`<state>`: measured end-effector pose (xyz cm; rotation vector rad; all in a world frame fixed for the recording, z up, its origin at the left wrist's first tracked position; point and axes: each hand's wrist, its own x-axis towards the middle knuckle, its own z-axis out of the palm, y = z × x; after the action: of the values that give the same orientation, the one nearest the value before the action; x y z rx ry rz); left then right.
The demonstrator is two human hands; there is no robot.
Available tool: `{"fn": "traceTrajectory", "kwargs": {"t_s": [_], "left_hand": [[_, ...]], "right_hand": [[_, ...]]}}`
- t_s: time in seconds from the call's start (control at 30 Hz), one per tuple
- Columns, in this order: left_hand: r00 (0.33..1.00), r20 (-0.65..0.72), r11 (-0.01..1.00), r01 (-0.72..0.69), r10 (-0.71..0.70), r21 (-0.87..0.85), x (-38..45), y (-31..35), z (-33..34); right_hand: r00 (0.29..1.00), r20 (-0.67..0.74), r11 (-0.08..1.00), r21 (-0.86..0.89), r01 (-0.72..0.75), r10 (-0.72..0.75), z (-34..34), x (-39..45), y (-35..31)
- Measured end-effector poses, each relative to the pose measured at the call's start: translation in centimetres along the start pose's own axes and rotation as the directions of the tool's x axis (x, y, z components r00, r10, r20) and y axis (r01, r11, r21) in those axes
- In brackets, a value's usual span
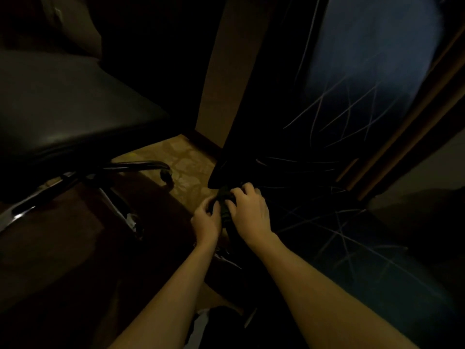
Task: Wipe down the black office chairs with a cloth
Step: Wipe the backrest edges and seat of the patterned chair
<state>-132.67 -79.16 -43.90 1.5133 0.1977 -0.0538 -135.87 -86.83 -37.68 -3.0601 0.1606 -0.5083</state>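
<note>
Your left hand (205,219) and right hand (249,212) meet on a dark cloth (224,205), fingers of both curled round it in a pinching grip, the cloth bunched between them. Just beyond the grip and to its right stands a black office chair (352,109), its scratched backrest rising away from you and its edge touching the cloth. Well to the left of the grip sits a second black chair (63,109) on a chrome base (105,187), over patterned floor (186,170). The scene is very dim.
</note>
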Motion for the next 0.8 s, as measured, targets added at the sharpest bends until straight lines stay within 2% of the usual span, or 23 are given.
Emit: {"fn": "traceTrajectory", "kwargs": {"t_s": [0.17, 0.53, 0.7, 0.8], "left_hand": [[0.999, -0.016, 0.998, 0.042, -0.042, 0.036, -1.7, -0.1, -0.1], [0.997, 0.069, 0.999, 0.028, -0.031, 0.037, -10.7, -1.2, 0.3], [0.997, 0.068, 0.999, 0.021, -0.024, 0.041, -9.6, -1.2, 0.3], [0.998, 0.069, 0.999, 0.004, -0.008, 0.051, -7.7, -0.3, 0.3]], "right_hand": [[0.999, -0.022, 0.989, -0.147, 0.035, -0.038, -0.6, -1.3, 0.1], [0.997, 0.054, 0.996, -0.075, 0.050, -0.046, -4.1, -7.9, 1.2], [0.998, -0.020, 0.982, -0.177, 0.061, -0.065, -3.3, -8.0, 1.6], [0.997, -0.036, 0.983, -0.172, 0.068, -0.075, -2.6, -6.1, 1.1]]}}
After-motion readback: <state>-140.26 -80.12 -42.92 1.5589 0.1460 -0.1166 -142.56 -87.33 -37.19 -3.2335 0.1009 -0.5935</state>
